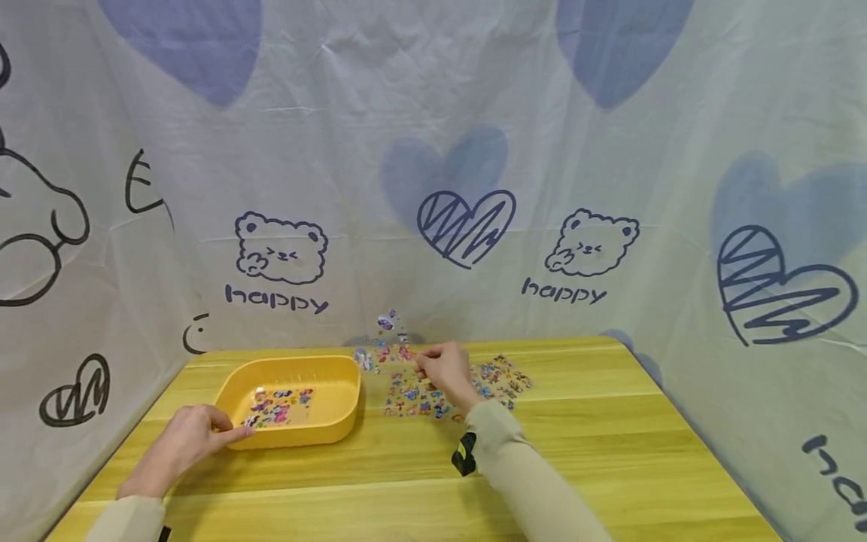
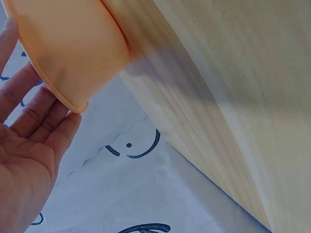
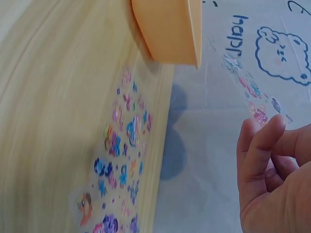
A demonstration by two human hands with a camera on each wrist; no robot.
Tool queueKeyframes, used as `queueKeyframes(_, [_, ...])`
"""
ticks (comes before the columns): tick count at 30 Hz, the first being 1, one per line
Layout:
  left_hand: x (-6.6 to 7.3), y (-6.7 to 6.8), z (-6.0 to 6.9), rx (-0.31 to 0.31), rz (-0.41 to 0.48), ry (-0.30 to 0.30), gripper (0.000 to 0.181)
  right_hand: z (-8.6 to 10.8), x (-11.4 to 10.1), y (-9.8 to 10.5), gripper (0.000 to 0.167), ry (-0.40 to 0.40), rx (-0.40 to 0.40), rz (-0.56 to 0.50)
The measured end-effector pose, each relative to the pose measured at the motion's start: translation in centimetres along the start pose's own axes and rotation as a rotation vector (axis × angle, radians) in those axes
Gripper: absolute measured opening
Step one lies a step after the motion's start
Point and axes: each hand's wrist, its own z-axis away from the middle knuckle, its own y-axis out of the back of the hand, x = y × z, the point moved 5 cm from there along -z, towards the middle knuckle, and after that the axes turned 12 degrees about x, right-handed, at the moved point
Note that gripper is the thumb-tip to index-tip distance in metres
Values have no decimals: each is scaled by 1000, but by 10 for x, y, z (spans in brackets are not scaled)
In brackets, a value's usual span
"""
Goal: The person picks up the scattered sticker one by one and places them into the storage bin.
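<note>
One sticker sheet (image 1: 384,352): pinched in the right hand (image 1: 443,373), raised above the table (image 1: 576,444).
Yellow tray (image 1: 298,436): some stickers (image 1: 274,406) already lie inside; the left hand (image 1: 190,438) grips its rim.
Table stickers (image 1: 409,392): outside the tray, apparently the portion left, so work looks partway.

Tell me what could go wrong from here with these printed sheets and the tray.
The raised clear sheet is pinched near one edge by the right hand, so it might slip or bend.

The right hand is above the printed sheets on the table; a low sweep could shift them.

The left hand holds the yellow tray at its rim, so a careless pull might tip it.
</note>
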Motion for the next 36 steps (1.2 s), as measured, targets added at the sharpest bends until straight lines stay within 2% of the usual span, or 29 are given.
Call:
queueKeyframes(10, [0, 0, 2, -17, 15, 10, 45, 11, -6, -28, 15, 5, -4, 7])
queueKeyframes(17, [1, 0, 1, 9, 3, 1, 45, 17, -10, -46, 13, 3, 3, 39])
queueKeyframes(25, [-1, 1, 1, 12, -9, -7, 47, 23, -13, -72, 12, -3, -8, 52])
queueKeyframes(31, [1, 0, -1, 16, -11, -17, 45, 26, -13, -87, 11, 1, 7, 140])
queueKeyframes(36, [1, 0, 0, 25, -14, -16, 43, 32, -17, -101, 11, 77, 37, 223])
